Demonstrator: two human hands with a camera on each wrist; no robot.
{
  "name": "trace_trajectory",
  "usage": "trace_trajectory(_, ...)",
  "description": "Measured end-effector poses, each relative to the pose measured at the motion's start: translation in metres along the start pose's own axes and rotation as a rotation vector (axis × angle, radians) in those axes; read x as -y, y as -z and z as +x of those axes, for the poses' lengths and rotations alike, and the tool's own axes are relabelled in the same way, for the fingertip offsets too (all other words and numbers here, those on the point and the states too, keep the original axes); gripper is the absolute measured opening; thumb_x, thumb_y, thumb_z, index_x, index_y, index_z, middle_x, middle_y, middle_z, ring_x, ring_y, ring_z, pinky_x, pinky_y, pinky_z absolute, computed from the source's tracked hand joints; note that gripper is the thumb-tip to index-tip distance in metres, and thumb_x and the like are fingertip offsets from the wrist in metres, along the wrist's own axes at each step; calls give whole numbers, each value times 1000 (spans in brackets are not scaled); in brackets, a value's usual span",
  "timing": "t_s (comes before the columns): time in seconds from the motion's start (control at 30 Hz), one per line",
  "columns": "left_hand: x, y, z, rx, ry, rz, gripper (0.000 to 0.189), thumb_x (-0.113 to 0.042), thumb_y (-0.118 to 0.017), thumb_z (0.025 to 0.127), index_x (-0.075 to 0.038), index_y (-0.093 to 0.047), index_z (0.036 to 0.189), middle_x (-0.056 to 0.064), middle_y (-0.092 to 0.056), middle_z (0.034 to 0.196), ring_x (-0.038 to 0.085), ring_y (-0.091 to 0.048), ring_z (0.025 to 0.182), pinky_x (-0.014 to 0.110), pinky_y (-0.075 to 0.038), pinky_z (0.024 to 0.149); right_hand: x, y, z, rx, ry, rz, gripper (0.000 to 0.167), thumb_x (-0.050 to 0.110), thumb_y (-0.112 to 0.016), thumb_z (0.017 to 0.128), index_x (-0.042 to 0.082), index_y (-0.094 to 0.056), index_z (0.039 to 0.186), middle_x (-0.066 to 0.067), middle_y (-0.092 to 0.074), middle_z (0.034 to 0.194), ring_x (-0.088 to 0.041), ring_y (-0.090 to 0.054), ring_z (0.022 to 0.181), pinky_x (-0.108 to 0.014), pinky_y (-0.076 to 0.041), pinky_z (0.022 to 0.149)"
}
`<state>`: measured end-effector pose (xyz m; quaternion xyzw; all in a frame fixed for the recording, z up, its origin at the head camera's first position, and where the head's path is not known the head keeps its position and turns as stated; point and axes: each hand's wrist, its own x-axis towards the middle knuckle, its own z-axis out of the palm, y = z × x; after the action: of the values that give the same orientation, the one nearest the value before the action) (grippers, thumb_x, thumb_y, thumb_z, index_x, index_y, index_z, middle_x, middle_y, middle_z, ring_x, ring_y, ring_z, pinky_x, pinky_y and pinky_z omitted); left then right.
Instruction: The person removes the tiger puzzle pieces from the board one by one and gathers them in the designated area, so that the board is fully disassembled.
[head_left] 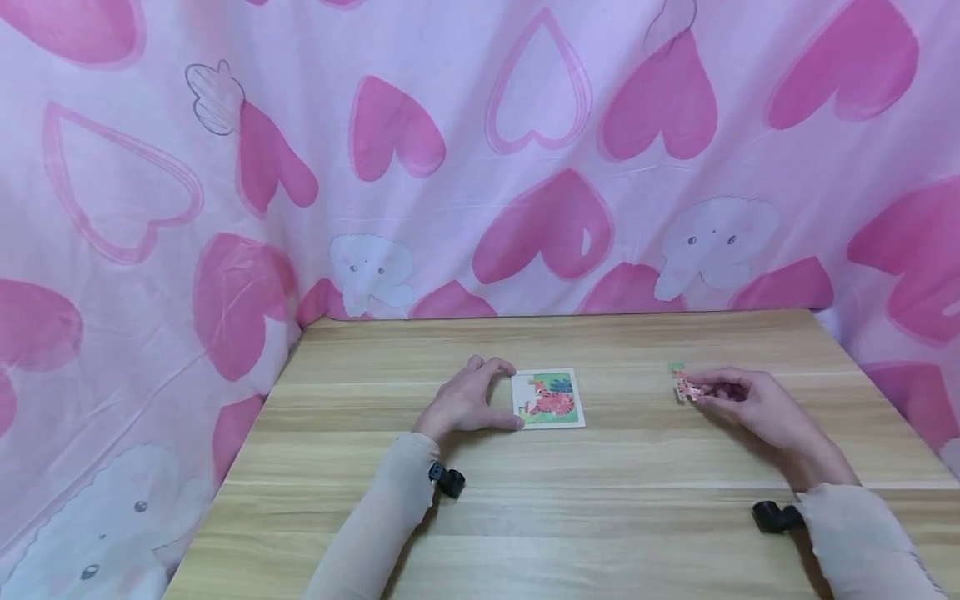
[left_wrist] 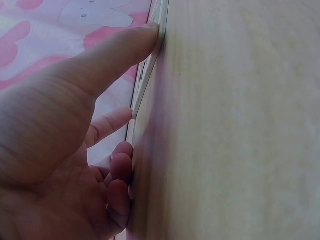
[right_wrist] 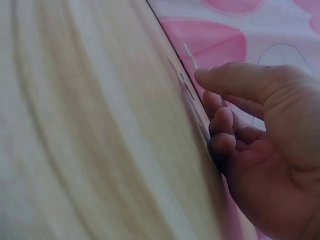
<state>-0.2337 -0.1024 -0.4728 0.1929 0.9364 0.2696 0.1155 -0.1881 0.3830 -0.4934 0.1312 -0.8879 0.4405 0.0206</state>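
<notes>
A small square jigsaw puzzle board (head_left: 555, 402) with a red tiger-like picture lies flat on the table, left of the middle in the head view. Its left strip shows bare white. My left hand (head_left: 471, 398) holds the board at its left side, thumb on the near corner and index finger at the far corner; the left wrist view shows the board's edge (left_wrist: 145, 75) between them. Farther right, my right hand (head_left: 750, 404) pinches a small jigsaw piece (head_left: 684, 388) between thumb and fingers. In the right wrist view, another thin piece (right_wrist: 187, 86) appears on the table below the pinched one.
The wood-grain table (head_left: 540, 525) reaches back to a pink curtain (head_left: 465, 208) with hearts, which also hangs along the left and right sides. Each wrist wears a small black camera, such as the left one (head_left: 450, 482).
</notes>
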Motion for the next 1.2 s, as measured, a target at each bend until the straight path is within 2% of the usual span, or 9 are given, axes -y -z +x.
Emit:
trace_trajectory(0.23, 1, -1, 1, -2, -7, 3, 88, -55, -98, 80, -34, -57, 154, 1, -51, 124, 21, -55, 104, 39, -52, 88, -5, -1, -3, 1, -41, 14, 32, 3, -81, 100, -4, -77, 132, -6, -72, 108, -7, -60, 88, -20, -50, 72)
trace_trajectory(0.6, 1, -1, 1, -4, -5, -6, 89, -55, -99, 78, -32, -58, 154, 1, -51, 122, 21, -55, 104, 39, -51, 87, -8, -3, -4, -8, -23, -11, 32, 2, -82, 100, -3, -78, 131, -11, -70, 112, -7, -60, 89, -19, -50, 73)
trace_trajectory(1.2, 1, 0, 1, -2, -7, -3, 89, -56, -99, 78, -33, -57, 154, 1, -51, 123, 21, -55, 102, 38, -51, 86, -5, -2, -3, 24, -76, -1, 36, 7, -80, 103, -3, -74, 137, -12, -69, 113, -8, -59, 87, -22, -51, 72)
